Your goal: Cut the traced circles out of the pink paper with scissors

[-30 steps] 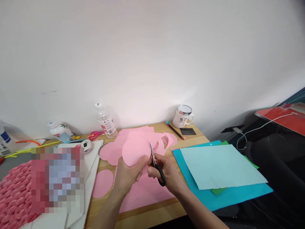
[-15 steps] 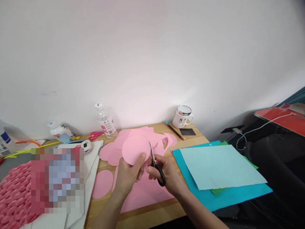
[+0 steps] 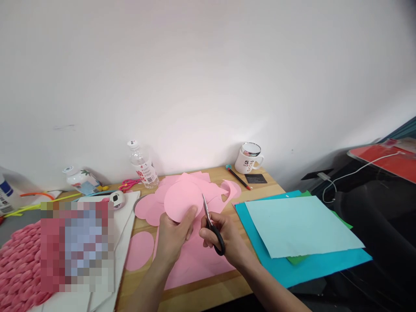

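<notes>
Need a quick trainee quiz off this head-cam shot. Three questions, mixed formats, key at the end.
1. Multiple choice: what does the right hand hold?
A) a glue stick
B) black-handled scissors
C) a pen

2. True or false: the left hand grips a green sheet.

3. Fill in the blank: a white ____ with a handle stands just behind the black card, near the wall.

Key:
1. B
2. False; it grips a pink paper circle.
3. mug
</notes>
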Tool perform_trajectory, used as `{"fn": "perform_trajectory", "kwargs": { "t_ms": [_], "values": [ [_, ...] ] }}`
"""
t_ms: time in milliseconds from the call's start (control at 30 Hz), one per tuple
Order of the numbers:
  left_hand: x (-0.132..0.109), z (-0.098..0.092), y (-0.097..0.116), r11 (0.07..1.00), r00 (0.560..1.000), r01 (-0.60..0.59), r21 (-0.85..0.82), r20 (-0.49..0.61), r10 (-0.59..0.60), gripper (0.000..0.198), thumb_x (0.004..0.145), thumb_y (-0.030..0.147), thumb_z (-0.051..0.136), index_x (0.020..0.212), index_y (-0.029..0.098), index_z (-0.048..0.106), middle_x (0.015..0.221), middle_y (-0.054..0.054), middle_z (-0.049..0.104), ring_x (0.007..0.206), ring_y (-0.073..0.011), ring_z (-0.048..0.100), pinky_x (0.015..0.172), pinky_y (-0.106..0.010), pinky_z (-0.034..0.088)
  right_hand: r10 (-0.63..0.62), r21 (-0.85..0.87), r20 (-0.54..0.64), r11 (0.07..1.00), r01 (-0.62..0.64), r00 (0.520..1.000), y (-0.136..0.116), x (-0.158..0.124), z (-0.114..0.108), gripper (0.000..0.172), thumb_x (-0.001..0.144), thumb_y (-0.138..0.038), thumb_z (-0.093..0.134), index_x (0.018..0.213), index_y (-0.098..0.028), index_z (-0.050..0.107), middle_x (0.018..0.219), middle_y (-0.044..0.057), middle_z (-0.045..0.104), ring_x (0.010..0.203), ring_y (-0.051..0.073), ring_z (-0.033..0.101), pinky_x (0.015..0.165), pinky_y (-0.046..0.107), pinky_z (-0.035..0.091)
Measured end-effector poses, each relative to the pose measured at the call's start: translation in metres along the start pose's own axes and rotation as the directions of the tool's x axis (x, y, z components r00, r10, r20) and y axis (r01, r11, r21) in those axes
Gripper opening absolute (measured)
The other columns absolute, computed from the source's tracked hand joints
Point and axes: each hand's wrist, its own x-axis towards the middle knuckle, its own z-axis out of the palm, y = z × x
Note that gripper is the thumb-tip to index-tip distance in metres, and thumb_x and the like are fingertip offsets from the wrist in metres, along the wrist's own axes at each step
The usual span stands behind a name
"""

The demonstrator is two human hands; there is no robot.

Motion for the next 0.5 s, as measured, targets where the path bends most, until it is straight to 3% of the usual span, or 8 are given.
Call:
{"fn": "perform_trajectory", "kwargs": {
  "t_ms": [233,500],
  "values": [
    [-0.0048,0.0030,0.0010,0.998,0.999,0.044,0.047,0.014,-0.044,0.044,0.069,0.043,0.063,0.040,0.019,0.042,0.032,0.006,0.036,0.032,-0.0064,0.032,0.036,-0.022,0.024,-0.030,0.035,0.031,0.999,0.029,0.999,0.0019,0.0009,-0.0003,0.042,0.060,-0.046,0.079,0.064,-0.016,0.051,0.053,-0.005,0.048,0.049,0.009,0.041,0.048,0.023,0.032],
    [-0.0052,0.0021,0.0036,0.996,0.997,0.078,0.047,0.026,-0.079,0.036,0.063,0.042,0.066,0.045,0.019,0.045,0.034,0.006,0.037,0.034,-0.0073,0.033,0.035,-0.022,0.023,-0.103,0.085,0.062,0.992,0.098,0.993,-0.0028,0.0024,-0.0071,0.040,0.061,-0.037,0.083,0.068,-0.016,0.049,0.061,-0.006,0.041,0.055,0.008,0.032,0.051,0.023,0.022]
  ]
}}
